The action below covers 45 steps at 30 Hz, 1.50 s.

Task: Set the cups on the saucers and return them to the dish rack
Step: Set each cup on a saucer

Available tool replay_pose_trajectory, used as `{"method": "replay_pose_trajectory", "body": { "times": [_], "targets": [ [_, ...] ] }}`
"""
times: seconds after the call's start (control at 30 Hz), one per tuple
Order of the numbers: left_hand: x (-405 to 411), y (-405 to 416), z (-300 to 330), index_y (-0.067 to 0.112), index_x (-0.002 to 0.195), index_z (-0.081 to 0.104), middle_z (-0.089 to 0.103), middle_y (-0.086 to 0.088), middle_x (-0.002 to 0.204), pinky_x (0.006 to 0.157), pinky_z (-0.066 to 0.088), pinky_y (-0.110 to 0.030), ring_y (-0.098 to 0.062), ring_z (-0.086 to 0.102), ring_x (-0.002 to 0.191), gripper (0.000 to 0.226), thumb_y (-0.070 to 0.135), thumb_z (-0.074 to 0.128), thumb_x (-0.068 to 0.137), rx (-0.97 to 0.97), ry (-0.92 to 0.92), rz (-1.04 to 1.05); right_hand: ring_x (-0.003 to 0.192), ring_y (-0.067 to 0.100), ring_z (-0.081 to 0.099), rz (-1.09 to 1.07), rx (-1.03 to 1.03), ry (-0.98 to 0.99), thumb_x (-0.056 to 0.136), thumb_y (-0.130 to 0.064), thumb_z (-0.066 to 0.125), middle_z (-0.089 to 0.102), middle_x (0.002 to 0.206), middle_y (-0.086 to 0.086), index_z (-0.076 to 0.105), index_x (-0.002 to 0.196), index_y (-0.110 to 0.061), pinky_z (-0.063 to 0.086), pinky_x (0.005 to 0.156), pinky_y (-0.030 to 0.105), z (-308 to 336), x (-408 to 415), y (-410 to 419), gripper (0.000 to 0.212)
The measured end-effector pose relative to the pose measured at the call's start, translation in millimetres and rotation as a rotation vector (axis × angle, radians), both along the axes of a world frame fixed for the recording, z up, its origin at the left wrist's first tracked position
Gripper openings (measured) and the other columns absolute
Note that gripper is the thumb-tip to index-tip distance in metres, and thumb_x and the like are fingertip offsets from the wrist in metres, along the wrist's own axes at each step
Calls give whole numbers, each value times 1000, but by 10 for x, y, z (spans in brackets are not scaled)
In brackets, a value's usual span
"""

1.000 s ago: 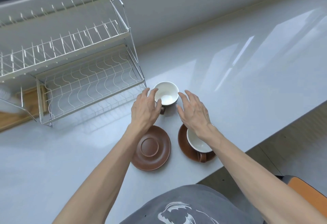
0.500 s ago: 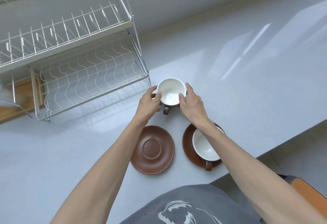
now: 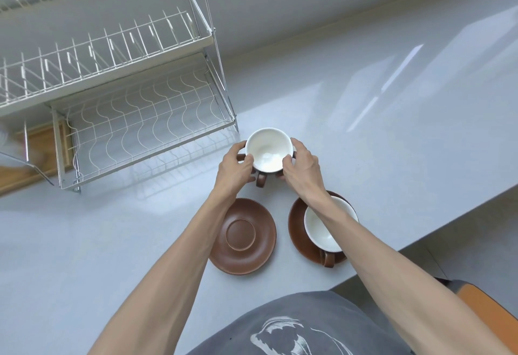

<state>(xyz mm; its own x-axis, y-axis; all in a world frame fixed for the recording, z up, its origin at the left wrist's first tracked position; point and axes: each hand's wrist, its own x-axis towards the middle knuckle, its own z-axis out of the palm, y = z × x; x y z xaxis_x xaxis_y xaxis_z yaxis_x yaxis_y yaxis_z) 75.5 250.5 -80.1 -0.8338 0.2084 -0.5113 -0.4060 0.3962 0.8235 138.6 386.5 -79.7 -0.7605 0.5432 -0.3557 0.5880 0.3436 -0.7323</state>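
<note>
A brown cup with a white inside [image 3: 268, 152] is gripped from both sides: my left hand [image 3: 234, 168] curls round its left wall, my right hand [image 3: 301, 168] round its right wall. Its handle points toward me. Whether it rests on the counter or is lifted off it, I cannot tell. Just below it lies a bare brown saucer [image 3: 242, 235]. To the right a second cup [image 3: 325, 227] sits on a second saucer [image 3: 295, 228], partly hidden by my right forearm. The white wire dish rack [image 3: 145, 119] stands at the upper left, both tiers bare.
A wooden board [image 3: 42, 144] lies behind the rack at the left edge. The grey counter [image 3: 378, 144] ends in an edge running diagonally at the lower right, with an orange seat [image 3: 487, 307] below it. A wall rises behind the rack.
Both hands went from hovering spread near the far cup to closing round its sides. The view has tilted, so everything sits lower in the frame.
</note>
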Motion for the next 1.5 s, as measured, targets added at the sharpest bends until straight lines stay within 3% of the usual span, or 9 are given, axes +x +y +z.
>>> {"method": "replay_pose_trajectory", "body": {
  "times": [0.3, 0.47, 0.73, 0.93, 1.23, 1.5],
  "targets": [
    [243, -335, 232, 22, 130, 55, 66, -1, 103, 83, 61, -39, -28, 74, 94, 39, 15, 49, 93, 9, 1, 6, 88, 44, 69, 41, 26, 58, 83, -19, 40, 70, 105, 16, 56, 128, -18, 57, 85, 54, 213, 251, -284, 48],
    [420, -604, 333, 23, 119, 55, 65, -3, 101, 69, 59, -30, -24, 73, 82, 28, 17, 49, 92, -5, 4, 6, 92, 44, 68, 79, 24, 66, 82, -22, 42, 71, 106, 16, 58, 126, -22, 55, 88, 54, 250, 443, -499, 47],
    [735, -1006, 383, 17, 121, 49, 65, -6, 95, 82, 60, -38, -30, 75, 94, 28, 24, 53, 94, -7, -66, -54, 99, 38, 69, 129, 27, 61, 81, -30, 39, 72, 112, 13, 53, 135, -24, 56, 88, 50, 174, 784, -809, 56],
    [960, -1182, 317, 18, 121, 48, 64, -8, 103, 89, 60, -41, -33, 72, 98, 32, 28, 55, 92, -28, -103, -73, 92, 37, 69, 123, 11, 46, 83, -29, 41, 72, 99, 12, 54, 129, -31, 60, 79, 54, 58, 1021, -986, 48],
    [1140, -1271, 193, 17, 117, 48, 60, -5, 109, 84, 59, -37, -29, 68, 104, 29, 27, 57, 91, -8, -138, -61, 74, 26, 72, 133, 11, 27, 89, -19, 43, 67, 80, -1, 57, 131, -29, 62, 77, 47, -7, 1203, -1071, 46],
    [1169, -1295, 163, 18, 116, 47, 59, -4, 104, 89, 59, -42, -30, 70, 102, 30, 28, 58, 89, -13, -152, -63, 63, 18, 75, 132, -14, 12, 90, -15, 43, 75, 98, 4, 55, 135, -26, 63, 75, 42, 15, 1235, -1091, 48]
  ]
}}
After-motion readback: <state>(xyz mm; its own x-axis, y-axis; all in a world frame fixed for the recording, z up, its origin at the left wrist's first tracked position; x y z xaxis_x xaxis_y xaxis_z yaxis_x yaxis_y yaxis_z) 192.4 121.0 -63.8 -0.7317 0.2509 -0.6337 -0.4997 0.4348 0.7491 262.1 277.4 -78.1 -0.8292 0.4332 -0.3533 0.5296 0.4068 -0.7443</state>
